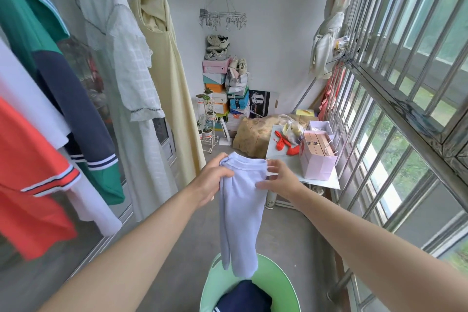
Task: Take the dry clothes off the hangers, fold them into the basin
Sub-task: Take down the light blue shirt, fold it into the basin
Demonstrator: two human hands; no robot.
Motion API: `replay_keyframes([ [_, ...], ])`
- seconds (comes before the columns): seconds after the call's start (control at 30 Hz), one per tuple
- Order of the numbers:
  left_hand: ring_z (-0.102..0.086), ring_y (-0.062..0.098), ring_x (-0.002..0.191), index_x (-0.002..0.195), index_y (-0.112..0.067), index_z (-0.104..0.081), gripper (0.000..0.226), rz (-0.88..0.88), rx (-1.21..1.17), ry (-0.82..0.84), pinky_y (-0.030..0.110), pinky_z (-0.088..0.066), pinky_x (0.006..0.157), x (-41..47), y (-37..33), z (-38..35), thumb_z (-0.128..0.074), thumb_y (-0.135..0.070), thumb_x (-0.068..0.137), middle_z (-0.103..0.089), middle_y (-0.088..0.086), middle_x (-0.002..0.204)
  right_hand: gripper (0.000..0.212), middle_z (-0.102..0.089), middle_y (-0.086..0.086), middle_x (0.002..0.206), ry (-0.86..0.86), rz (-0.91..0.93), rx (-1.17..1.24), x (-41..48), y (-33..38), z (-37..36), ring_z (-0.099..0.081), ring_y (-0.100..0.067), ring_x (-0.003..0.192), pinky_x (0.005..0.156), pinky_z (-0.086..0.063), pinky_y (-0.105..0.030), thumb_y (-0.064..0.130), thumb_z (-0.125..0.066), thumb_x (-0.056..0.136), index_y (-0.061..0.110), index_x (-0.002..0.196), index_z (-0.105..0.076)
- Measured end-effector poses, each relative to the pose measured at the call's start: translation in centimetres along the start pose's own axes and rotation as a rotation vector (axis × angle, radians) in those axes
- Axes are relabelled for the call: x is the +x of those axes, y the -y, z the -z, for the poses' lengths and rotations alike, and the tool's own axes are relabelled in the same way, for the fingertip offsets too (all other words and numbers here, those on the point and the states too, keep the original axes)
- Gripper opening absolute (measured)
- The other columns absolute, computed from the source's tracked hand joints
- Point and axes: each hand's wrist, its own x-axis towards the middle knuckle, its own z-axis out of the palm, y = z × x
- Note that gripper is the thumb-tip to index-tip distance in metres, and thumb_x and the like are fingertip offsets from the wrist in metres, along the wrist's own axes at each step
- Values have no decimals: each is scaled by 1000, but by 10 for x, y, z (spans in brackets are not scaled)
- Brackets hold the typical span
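Observation:
A pale lilac garment [240, 213] hangs folded lengthwise in front of me, above a light green basin [283, 284] on the floor. My left hand [215, 177] grips its top left corner. My right hand [278, 177] pinches its top right edge, fingers spread over the cloth. A folded navy garment [243, 296] lies inside the basin. On the left, clothes hang on hangers: an orange and white shirt [22, 159], a green and navy shirt [63, 78], a white dress [121, 58] and a pale yellow dress [164, 58].
A barred window [395, 83] runs along the right. A low white table [321, 177] holds a pink paper bag [316, 157]. Shoe boxes [217, 88] and a small plant stand [209, 121] are stacked at the far wall. Grey concrete floor lies between.

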Motion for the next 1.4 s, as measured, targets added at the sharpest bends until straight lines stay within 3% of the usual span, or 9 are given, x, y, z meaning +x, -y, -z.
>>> replay_keyframes([
  [0.17, -45, 11, 63, 73, -16, -39, 20, 46, 36, 80, 24, -32, 55, -5, -7, 5, -45, -2, 61, -44, 0, 67, 59, -65, -8, 122, 476, -42, 19, -8, -16, -1, -61, -21, 113, 95, -51, -32, 10, -80, 69, 4, 124, -59],
  [0.37, -46, 16, 71, 78, -13, -44, 19, 81, 53, 107, 28, -32, 61, -13, -12, 25, -46, -1, 63, -47, 1, 72, 33, -64, -11, 122, 473, -139, 144, -16, -20, -9, -61, -21, 109, 103, -46, -37, 12, -62, 90, 3, 122, -60],
  [0.53, -46, 26, 94, 112, -15, -45, 49, 85, -23, 141, 33, -38, 68, -12, -21, 38, -47, 0, 66, -45, 11, 100, 48, -65, -4, 121, 541, -237, 324, -19, -9, -10, -63, -20, 108, 98, -46, -34, 33, -63, 77, 15, 121, -61],
  [0.7, -66, 20, 79, 102, -6, -57, 31, 64, -106, 153, 28, -53, 65, -11, -30, 26, -43, 9, 78, -66, 8, 87, 73, -54, -6, 138, 709, -169, 398, -29, -15, -8, -50, -23, 129, 108, -40, -39, 47, -71, 76, 17, 138, -47],
  [0.87, -66, 22, 85, 110, -4, -57, 36, 77, -137, 168, 29, -54, 68, -10, -33, 16, -43, 8, 79, -67, 12, 96, 53, -63, -1, 127, 593, -175, 129, -43, -29, -15, -61, -14, 115, 101, -48, -32, 17, -74, 78, 15, 128, -57],
  [1.03, -62, 23, 89, 121, -3, -49, 33, 47, -275, 79, 31, -57, 73, 4, -59, 13, -35, 8, 93, -62, 15, 101, 39, -64, -5, 125, 580, -256, 338, -43, -19, -7, -62, -21, 113, 93, -51, -32, 21, -66, 83, 13, 121, -61],
  [1.2, -69, 17, 82, 93, -14, -65, 55, 184, -387, -5, 27, -53, 73, 10, -42, 13, -31, -56, 97, -73, 5, 82, 46, -66, -10, 121, 462, -279, 536, -29, 7, -2, -64, -26, 109, 91, -52, -38, 30, -69, 78, 11, 119, -63],
  [1.3, -65, 20, 105, 117, -19, -66, 85, 503, -166, 102, 29, -48, 84, 4, 24, 12, -16, -79, 84, -70, 5, 112, 38, -68, -11, 117, 280, -347, 461, -20, 0, -1, -64, -27, 108, 97, -49, -43, 25, -66, 87, 7, 121, -62],
  [1.4, -67, 11, 88, 117, -24, -64, 46, 497, -4, 95, 21, -47, 65, -4, 43, 9, -38, -55, 95, -71, -2, 105, 37, -67, -13, 116, 157, -416, 318, -18, -14, -3, -64, -30, 108, 100, -46, -48, 25, -63, 90, 7, 121, -61],
])
